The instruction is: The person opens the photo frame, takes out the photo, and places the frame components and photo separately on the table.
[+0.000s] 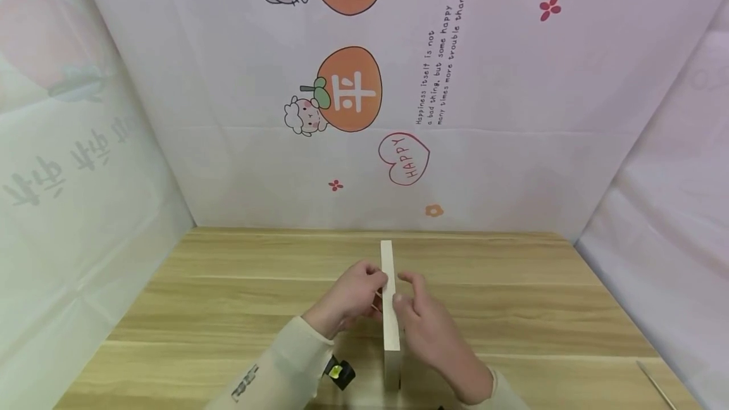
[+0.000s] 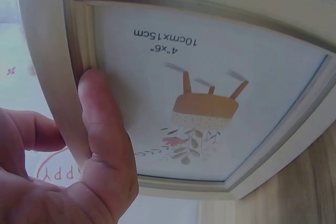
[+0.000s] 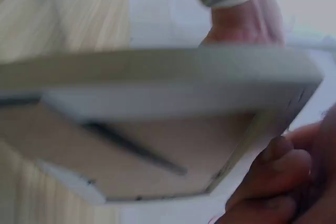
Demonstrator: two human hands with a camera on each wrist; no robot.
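A pale picture frame point(image 1: 390, 315) is held upright between the two hands, its narrow edge facing up in the head view. My left hand point(image 1: 354, 293) grips one side of it. In the left wrist view, the thumb point(image 2: 107, 129) lies over the inner lip, on the side with the "10cmx15cm" chair-and-plant insert point(image 2: 205, 106). My right hand point(image 1: 429, 328) is at the opposite face, thumb and index finger apart, close beside the frame. The right wrist view shows its loosely bent fingers point(image 3: 273, 177) by the brown backing board point(image 3: 173, 142), which bears a dark strip point(image 3: 139, 148).
A wood-grain tabletop point(image 1: 256, 258) lies under the hands. Printed white cloth point(image 1: 484, 176) rises behind and at both sides. Near the front right edge lies a thin grey rod point(image 1: 655, 385). A black wrist device point(image 1: 340, 372) sits by the left sleeve.
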